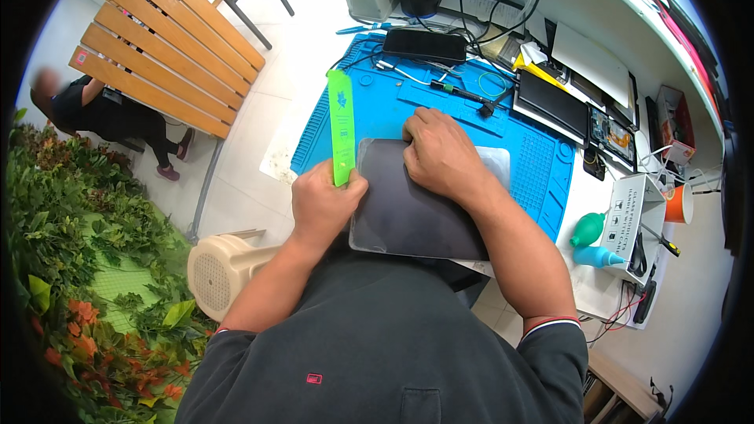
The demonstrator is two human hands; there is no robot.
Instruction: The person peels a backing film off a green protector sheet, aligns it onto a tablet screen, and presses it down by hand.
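Note:
My left hand [325, 197] grips the lower end of a bright green plastic strip [341, 123] that bears printing. The strip stands up past the left edge of a dark flat tablet-like panel [412, 206] with rounded corners. My right hand [439, 150] lies on the panel's upper part with its fingers curled; whether anything is under them is hidden. A pale translucent corner [496, 165] shows beyond my right wrist. The panel's near edge is close to my shirt, and its far part overlies a blue silicone repair mat [377, 112].
A black phone [425, 46], cables and a pen-like tool [459, 91] lie on the mat's far side. To the right are stacked devices [551, 106], a green air blower [588, 229], a blue bottle [598, 257] and a white box [629, 218]. A beige stool [215, 277] stands at left.

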